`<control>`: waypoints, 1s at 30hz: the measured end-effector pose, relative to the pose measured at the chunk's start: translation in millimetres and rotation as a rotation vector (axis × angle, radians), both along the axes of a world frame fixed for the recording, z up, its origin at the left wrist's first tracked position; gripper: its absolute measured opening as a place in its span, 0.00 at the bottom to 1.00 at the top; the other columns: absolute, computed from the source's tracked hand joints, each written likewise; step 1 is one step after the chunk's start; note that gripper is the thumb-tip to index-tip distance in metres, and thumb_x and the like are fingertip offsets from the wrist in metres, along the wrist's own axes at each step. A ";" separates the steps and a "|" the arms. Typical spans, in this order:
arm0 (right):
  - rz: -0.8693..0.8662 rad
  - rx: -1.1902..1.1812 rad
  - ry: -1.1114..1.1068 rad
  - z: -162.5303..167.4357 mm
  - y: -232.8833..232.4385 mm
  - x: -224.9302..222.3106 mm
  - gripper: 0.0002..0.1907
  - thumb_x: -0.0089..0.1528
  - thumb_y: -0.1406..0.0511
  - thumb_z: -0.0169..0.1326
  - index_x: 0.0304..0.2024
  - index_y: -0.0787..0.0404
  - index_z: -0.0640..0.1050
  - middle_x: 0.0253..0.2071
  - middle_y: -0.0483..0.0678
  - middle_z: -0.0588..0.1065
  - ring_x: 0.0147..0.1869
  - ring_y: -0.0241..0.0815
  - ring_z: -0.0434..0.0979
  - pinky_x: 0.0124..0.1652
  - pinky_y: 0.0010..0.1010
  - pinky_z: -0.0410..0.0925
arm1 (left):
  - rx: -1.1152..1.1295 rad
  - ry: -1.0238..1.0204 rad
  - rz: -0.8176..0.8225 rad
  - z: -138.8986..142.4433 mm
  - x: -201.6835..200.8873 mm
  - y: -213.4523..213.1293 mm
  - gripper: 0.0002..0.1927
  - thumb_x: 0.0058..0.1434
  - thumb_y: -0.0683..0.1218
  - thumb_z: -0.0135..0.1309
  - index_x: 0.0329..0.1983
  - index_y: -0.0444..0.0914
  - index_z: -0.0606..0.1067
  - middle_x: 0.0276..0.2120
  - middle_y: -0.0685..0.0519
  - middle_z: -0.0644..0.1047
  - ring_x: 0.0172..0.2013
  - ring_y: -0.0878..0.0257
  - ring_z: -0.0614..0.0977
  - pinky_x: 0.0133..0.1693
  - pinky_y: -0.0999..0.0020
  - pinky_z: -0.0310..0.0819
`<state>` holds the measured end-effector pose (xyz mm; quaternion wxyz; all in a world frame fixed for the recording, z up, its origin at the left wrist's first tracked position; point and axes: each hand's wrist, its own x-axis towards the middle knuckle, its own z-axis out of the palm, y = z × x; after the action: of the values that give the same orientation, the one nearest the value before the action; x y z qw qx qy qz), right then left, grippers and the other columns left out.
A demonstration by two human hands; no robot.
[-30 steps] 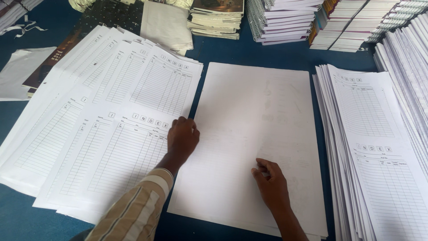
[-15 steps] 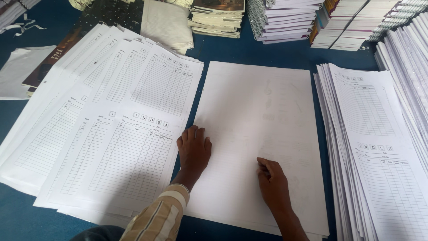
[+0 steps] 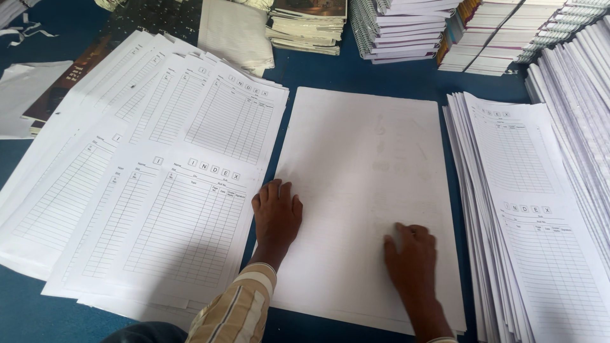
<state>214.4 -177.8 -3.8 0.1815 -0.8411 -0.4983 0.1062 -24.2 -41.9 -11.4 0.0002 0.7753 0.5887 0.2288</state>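
Observation:
A large blank white sheet (image 3: 368,165) lies flat in the middle of the blue table (image 3: 406,79). My left hand (image 3: 276,213) rests palm down on the sheet's left edge, fingers together and holding nothing. On the lower right part of the same sheet, my right hand (image 3: 412,254) presses flat, also holding nothing. A striped sleeve covers my left forearm. To the left lies a fanned spread of printed ruled sheets (image 3: 159,184). On the right sits a stack of printed ruled sheets (image 3: 534,209).
Piles of spiral-bound notebooks (image 3: 406,28) line the far edge, with a pile of booklets (image 3: 308,25) and a folded white sheet (image 3: 235,32) beside them. Another tall paper stack (image 3: 581,95) runs along the far right. A dark book (image 3: 60,89) sits under the left papers.
My left hand has slid right from the printed sheets onto the left edge of the blank sheet. My right hand has stayed almost in place on the sheet.

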 end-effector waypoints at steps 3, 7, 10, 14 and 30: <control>-0.102 -0.076 -0.033 -0.5 -0.8 22.9 0.27 0.62 0.55 0.57 0.59 0.63 0.76 0.61 0.61 0.69 0.64 0.57 0.66 0.58 0.49 0.66 | 0.014 -0.012 -0.005 -0.3 1.9 -0.8 0.20 0.68 0.51 0.46 0.57 0.35 0.73 0.57 0.44 0.72 0.59 0.49 0.71 0.58 0.51 0.62; -0.114 -0.033 -0.118 -4.8 -3.5 40.1 0.29 0.63 0.54 0.57 0.60 0.66 0.76 0.61 0.63 0.69 0.63 0.58 0.66 0.57 0.49 0.66 | 0.030 -0.023 -0.007 0.8 3.4 -1.9 0.19 0.68 0.50 0.47 0.56 0.35 0.74 0.56 0.44 0.73 0.58 0.50 0.72 0.58 0.52 0.63; -0.132 -0.057 -0.122 -9.5 0.8 50.9 0.29 0.64 0.55 0.55 0.61 0.69 0.75 0.60 0.64 0.69 0.61 0.59 0.67 0.55 0.48 0.67 | 0.032 -0.023 -0.002 1.7 4.5 -2.9 0.19 0.67 0.50 0.48 0.56 0.35 0.74 0.56 0.44 0.73 0.58 0.50 0.72 0.57 0.52 0.63; -0.111 -0.094 -0.222 -16.6 11.0 67.3 0.28 0.67 0.56 0.51 0.60 0.72 0.75 0.59 0.65 0.69 0.59 0.59 0.68 0.55 0.48 0.68 | 0.035 -0.002 -0.006 2.0 5.3 -3.7 0.20 0.68 0.51 0.48 0.56 0.35 0.74 0.56 0.43 0.73 0.58 0.50 0.72 0.57 0.51 0.63; -0.297 -0.299 -0.040 30.4 47.4 89.1 0.30 0.67 0.53 0.54 0.53 0.77 0.75 0.57 0.76 0.68 0.48 0.68 0.80 0.44 0.50 0.76 | 0.029 -0.003 -0.002 2.6 7.4 -4.2 0.19 0.68 0.51 0.48 0.56 0.35 0.74 0.56 0.44 0.72 0.59 0.50 0.71 0.57 0.51 0.63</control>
<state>303.6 -130.3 26.6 0.0582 -0.9248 -0.3511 0.1345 -16.8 -46.0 -8.9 -0.0101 0.7756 0.5843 0.2385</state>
